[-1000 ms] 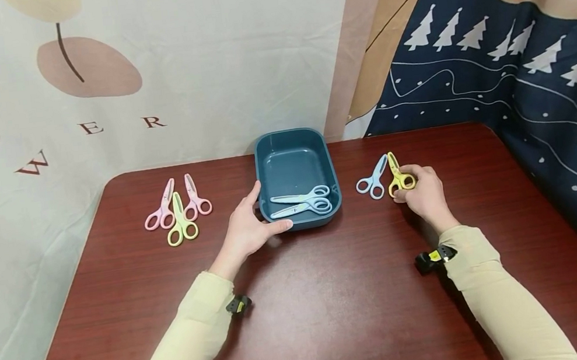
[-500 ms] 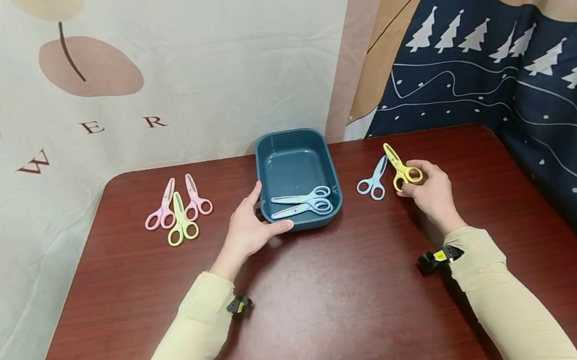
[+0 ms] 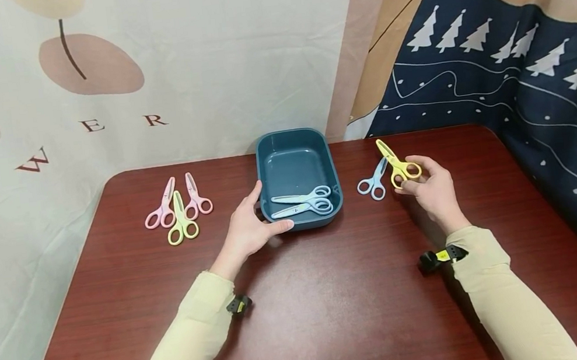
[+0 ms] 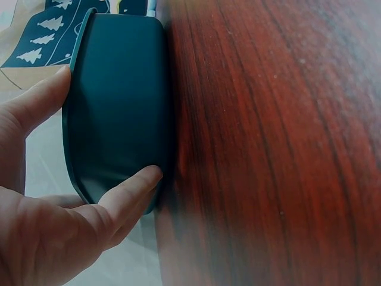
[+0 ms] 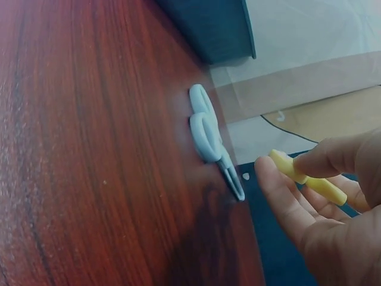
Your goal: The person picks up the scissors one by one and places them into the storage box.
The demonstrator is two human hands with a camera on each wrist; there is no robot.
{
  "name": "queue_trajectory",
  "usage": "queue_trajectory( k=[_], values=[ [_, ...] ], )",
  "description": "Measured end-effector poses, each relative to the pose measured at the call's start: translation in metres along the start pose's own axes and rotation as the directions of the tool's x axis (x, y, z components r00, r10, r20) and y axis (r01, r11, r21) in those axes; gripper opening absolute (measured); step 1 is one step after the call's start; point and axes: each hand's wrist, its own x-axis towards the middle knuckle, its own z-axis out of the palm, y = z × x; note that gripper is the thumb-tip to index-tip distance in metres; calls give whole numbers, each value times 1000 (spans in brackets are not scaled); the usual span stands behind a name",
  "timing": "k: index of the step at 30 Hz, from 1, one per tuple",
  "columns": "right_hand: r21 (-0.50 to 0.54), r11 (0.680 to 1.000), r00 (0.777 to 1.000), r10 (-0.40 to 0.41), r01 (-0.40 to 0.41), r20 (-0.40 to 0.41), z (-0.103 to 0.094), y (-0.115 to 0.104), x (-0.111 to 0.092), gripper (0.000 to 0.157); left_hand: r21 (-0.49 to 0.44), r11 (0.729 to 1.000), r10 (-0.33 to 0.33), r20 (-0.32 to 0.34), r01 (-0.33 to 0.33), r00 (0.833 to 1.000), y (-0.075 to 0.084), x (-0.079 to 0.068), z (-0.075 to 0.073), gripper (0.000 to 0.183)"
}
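Where the yellow scissors (image 3: 399,166) are: off the table (image 3: 301,296), in the right hand (image 3: 431,191), blades tilted away from the person and leaning toward the tray (image 3: 296,164).
Right-hand fingers: thumb and fingertips pinch the handle end; the remaining fingers are bent behind it, partly hidden.
Change in the yellow scissors: a second ago they lay low beside the blue scissors (image 3: 375,184); they have since been raised, and their tip has swung toward the tray.
Effect of the lift: as I judge it, the yellow pair is free of the table, so the blue scissors are the one pair resting on that side.
Crossing point: seen from above, the yellow blades pass just by the tip of the blue scissors; whether they touch, I cannot tell.
Left hand (image 3: 245,228): thumb and fingers spread around the near left corner of the tray, thumb at the rim, fingers against the wall; no shift since a second ago.
Tray contents: two light blue scissors, the far pair (image 3: 298,198) and the near pair (image 3: 308,206), side by side at the near end, unmoved.
Left side of table: green scissors (image 3: 180,222) between two pink ones, the outer pink scissors (image 3: 162,209) and the inner pink scissors (image 3: 195,198), undisturbed.
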Motion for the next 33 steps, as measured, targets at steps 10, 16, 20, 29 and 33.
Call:
queue_trajectory(
  k=[10, 16, 20, 29, 33],
  values=[
    [26, 1000, 999, -10, 9, 46, 3, -8, -2, 56, -9, 1000, 0, 2, 0, 1000, 0, 0, 0, 118],
    [61, 998, 996, -22, 17, 81, 5, -12, -3, 55, -3, 1000, 1, 2, -1, 1000, 0, 0, 0, 117],
    [70, 997, 995, -29, 22, 100, 6, -14, -4, 54, 6, 1000, 0, -1, 0, 1000, 0, 0, -1, 117],
    [168, 984, 987, -77, 52, 144, 11, -20, -7, 48, 12, 1000, -1, 2, 1, 1000, 0, -1, 0, 117],
    [206, 977, 982, -96, 62, 162, 14, -23, -7, 48, 10, 1000, 0, 0, 0, 1000, 0, 0, 0, 117]
  ],
)
